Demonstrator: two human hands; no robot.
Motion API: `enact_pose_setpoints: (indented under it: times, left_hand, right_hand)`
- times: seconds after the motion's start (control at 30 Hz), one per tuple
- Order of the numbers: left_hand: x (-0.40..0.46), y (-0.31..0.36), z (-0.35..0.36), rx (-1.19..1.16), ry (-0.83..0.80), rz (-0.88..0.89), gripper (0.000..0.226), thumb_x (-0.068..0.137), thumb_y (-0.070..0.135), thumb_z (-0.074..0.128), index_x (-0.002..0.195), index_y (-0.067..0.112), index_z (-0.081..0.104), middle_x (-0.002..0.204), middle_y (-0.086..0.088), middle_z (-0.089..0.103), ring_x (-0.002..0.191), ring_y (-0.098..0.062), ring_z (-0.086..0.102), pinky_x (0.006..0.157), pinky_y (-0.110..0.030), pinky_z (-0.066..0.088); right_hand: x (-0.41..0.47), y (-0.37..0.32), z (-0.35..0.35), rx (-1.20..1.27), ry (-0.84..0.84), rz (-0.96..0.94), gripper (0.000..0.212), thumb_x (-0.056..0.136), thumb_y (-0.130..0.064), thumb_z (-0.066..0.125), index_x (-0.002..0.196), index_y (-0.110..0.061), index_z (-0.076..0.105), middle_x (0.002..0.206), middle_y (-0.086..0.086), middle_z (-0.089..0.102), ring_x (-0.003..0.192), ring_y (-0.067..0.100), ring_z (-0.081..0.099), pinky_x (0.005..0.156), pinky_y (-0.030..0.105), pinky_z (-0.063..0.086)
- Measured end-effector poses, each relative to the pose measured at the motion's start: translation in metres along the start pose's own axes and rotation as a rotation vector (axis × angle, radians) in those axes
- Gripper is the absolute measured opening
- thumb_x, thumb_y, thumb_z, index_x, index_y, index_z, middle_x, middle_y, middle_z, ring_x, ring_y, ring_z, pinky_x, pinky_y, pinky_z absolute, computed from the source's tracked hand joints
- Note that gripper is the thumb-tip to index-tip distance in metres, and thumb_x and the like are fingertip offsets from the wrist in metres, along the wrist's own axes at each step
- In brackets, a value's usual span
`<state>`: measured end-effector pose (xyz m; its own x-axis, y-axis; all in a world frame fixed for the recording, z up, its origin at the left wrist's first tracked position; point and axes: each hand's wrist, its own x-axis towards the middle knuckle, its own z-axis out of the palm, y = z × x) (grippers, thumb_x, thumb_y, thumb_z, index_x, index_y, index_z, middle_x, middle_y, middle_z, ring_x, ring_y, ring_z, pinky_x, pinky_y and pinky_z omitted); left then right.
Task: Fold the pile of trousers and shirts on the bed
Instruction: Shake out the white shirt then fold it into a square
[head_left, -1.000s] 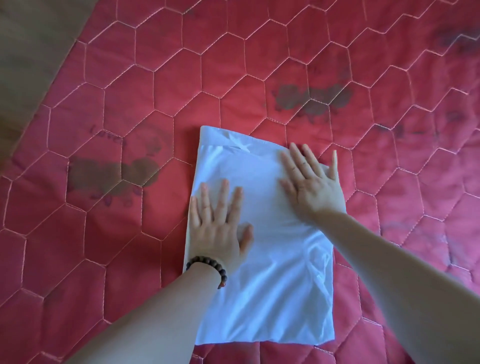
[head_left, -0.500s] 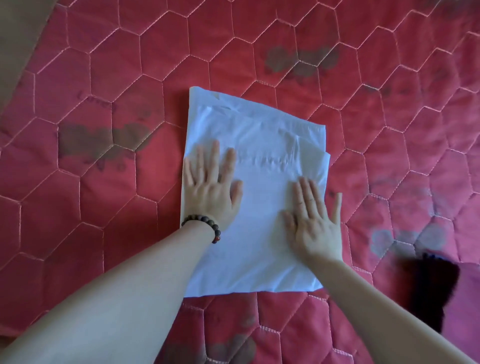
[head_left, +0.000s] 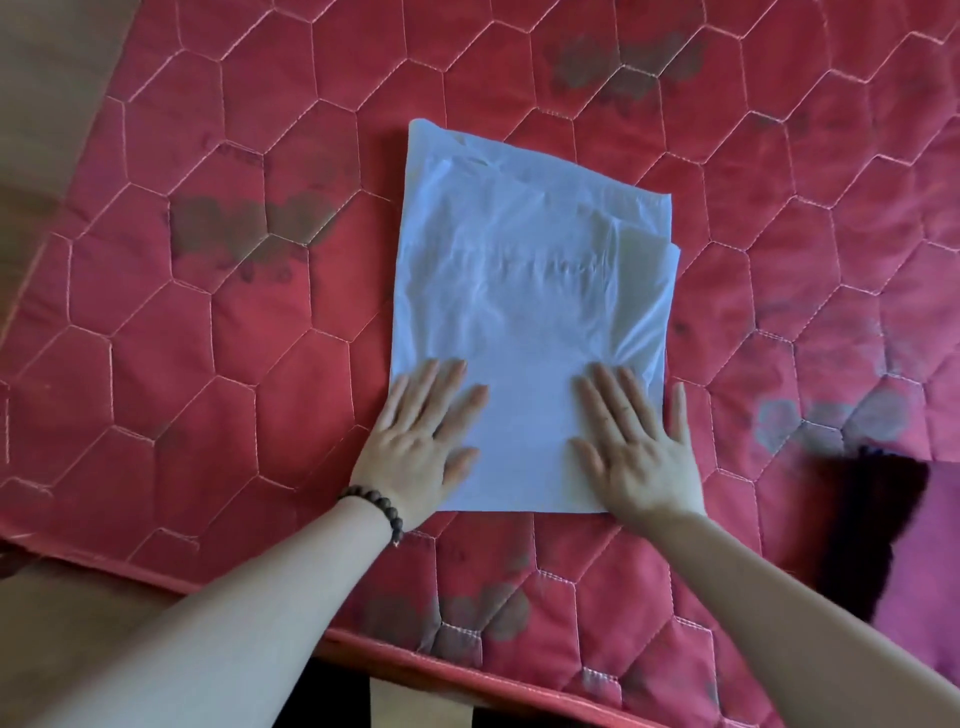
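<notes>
A white garment (head_left: 530, 291), folded into a flat rectangle, lies on the red quilted bed cover (head_left: 208, 364). My left hand (head_left: 421, 441), with a dark bead bracelet at the wrist, presses flat on the garment's near left corner, fingers straight. My right hand (head_left: 639, 447) lies flat on the near right corner, its thumb spread out over the right edge. Both palms face down and hold nothing.
A dark garment (head_left: 872, 519) and a piece of magenta cloth (head_left: 930, 561) lie on the bed at the right edge. The bed's near edge (head_left: 467, 670) runs across the bottom, with wooden floor (head_left: 62, 597) at the left.
Both hands have slid toward me along the white garment, from its middle to its near corners. The view has shifted, bringing the bed's near edge and the dark garment into sight.
</notes>
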<state>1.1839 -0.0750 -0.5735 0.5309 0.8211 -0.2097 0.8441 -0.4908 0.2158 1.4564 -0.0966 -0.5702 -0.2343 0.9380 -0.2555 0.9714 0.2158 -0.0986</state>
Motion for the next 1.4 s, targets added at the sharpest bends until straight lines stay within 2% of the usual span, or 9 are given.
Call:
enact_pose_setpoints:
  times: [0.23,0.47,0.57,0.63,0.67,0.73,0.97,1.27,1.4]
  left_hand:
    - [0.012,-0.073,-0.031,0.063,0.11,-0.057,0.089,0.069,-0.018,0.037,0.15,0.018,0.028,0.156,-0.005,0.029,0.147,-0.029,0.018,0.121,-0.043,0.005]
    - [0.036,-0.064,-0.048,0.121,0.043,0.379,0.078,0.074,-0.017,0.024,0.143,0.014,0.045,0.15,-0.006,0.04,0.141,-0.031,0.032,0.116,-0.048,0.025]
    - [0.042,-0.066,-0.056,-0.281,-0.062,0.148,0.076,0.069,-0.03,0.039,0.129,0.01,0.061,0.139,-0.004,0.053,0.136,-0.02,0.041,0.113,-0.036,0.032]
    - [0.051,-0.063,-0.069,-0.607,-0.093,-0.225,0.043,0.079,-0.023,0.045,0.094,0.004,0.075,0.095,-0.007,0.072,0.093,-0.01,0.065,0.082,-0.018,0.048]
    - [0.058,-0.063,-0.069,-0.748,-0.057,-0.424,0.03,0.087,-0.013,0.049,0.071,0.003,0.07,0.064,-0.003,0.063,0.06,-0.003,0.058,0.059,-0.013,0.044]
    - [0.069,-0.061,-0.07,-0.832,0.0,-0.61,0.041,0.096,0.013,0.056,0.057,0.007,0.046,0.049,0.003,0.033,0.039,-0.005,0.029,0.042,-0.017,0.026]
    - [0.065,-0.045,-0.053,-0.707,0.286,-0.723,0.053,0.098,0.03,0.052,0.057,0.016,0.022,0.047,0.004,0.026,0.043,-0.013,0.024,0.044,-0.028,0.021]
    - [0.069,-0.02,-0.053,-0.557,0.342,-0.936,0.048,0.098,0.028,0.049,0.056,0.018,0.027,0.048,0.001,0.033,0.049,-0.031,0.039,0.046,-0.032,0.015]
    - [0.067,-0.021,-0.065,-0.282,0.508,-0.906,0.019,0.085,0.016,0.058,0.103,0.009,0.058,0.101,-0.013,0.059,0.097,-0.037,0.055,0.07,-0.04,0.036]
  right_hand:
    - [0.019,0.094,-0.037,-0.159,0.135,-0.128,0.083,0.082,-0.006,0.049,0.154,-0.026,0.011,0.161,-0.003,0.011,0.148,0.02,0.014,0.118,0.057,0.005]
    - [0.039,0.068,-0.047,-0.204,0.038,-0.637,0.062,0.082,-0.001,0.053,0.141,-0.019,0.048,0.149,0.006,0.042,0.137,0.031,0.039,0.11,0.06,0.028]
    - [0.042,0.06,-0.061,0.331,-0.082,-0.394,0.055,0.074,0.012,0.061,0.121,-0.018,0.067,0.129,-0.009,0.062,0.127,0.011,0.052,0.112,0.038,0.034]
    - [0.052,0.053,-0.072,0.684,-0.158,0.026,0.028,0.079,0.0,0.057,0.091,-0.021,0.072,0.087,-0.023,0.067,0.086,-0.005,0.06,0.079,0.008,0.043]
    - [0.06,0.049,-0.074,0.811,-0.15,0.244,0.01,0.084,-0.012,0.057,0.08,-0.013,0.067,0.071,-0.018,0.058,0.068,0.001,0.053,0.059,0.009,0.039]
    - [0.072,0.04,-0.072,0.94,-0.11,0.584,0.032,0.094,-0.033,0.055,0.073,-0.009,0.06,0.063,-0.01,0.052,0.053,0.005,0.045,0.045,0.017,0.035]
    - [0.069,0.014,-0.052,0.835,0.157,0.686,0.044,0.1,-0.032,0.044,0.061,-0.018,0.032,0.056,-0.007,0.037,0.053,0.014,0.03,0.046,0.026,0.024]
    - [0.073,-0.008,-0.047,0.753,0.212,0.857,0.04,0.097,-0.042,0.047,0.072,-0.013,0.037,0.061,0.0,0.048,0.061,0.03,0.044,0.056,0.039,0.033]
    - [0.078,-0.012,-0.059,0.406,0.394,0.796,0.049,0.09,-0.04,0.058,0.126,-0.009,0.047,0.124,0.016,0.052,0.115,0.036,0.047,0.094,0.045,0.034]
